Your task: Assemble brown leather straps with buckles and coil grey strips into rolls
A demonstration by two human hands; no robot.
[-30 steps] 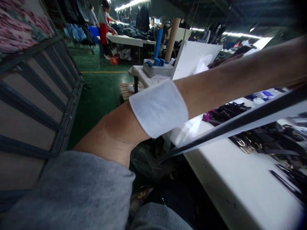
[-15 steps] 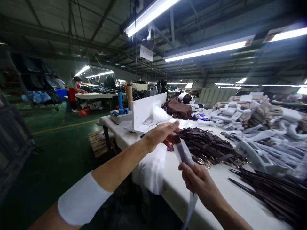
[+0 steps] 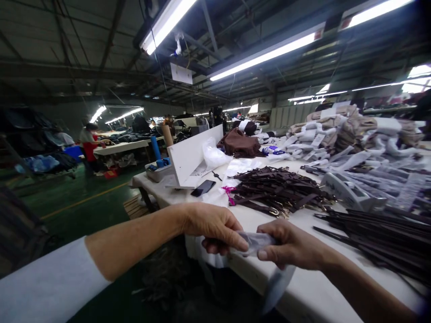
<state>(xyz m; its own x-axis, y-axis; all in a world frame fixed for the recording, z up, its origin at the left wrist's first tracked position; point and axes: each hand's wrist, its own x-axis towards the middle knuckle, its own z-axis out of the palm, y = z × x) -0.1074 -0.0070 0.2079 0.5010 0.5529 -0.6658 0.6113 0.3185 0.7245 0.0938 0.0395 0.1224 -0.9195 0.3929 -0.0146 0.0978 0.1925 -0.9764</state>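
A strip of thin, whitish see-through wrapping (image 3: 254,242) is stretched between my two hands over the table's front edge. My left hand (image 3: 215,229) pinches one end of it, thumb on top. My right hand (image 3: 286,242) grips the other end between thumb and fingers. A loose tail of the wrapping (image 3: 279,287) hangs below my right hand. The dark strap end seen earlier does not show clearly now. Just beyond my hands lies a heap of dark brown straps (image 3: 283,188) with metal clasps.
More dark straps (image 3: 370,244) lie at the right. Behind them stand a grey-white device (image 3: 346,190) and a pile of white-wrapped beige bags (image 3: 336,130). A phone (image 3: 203,188), a white board (image 3: 191,152) and a brown bag (image 3: 240,142) are farther back. A person works at a distant table.
My left hand has come down and now pinches the wrapping close to my right hand. The strip has turned from upright to nearly level. The camera view has tilted and shifted.
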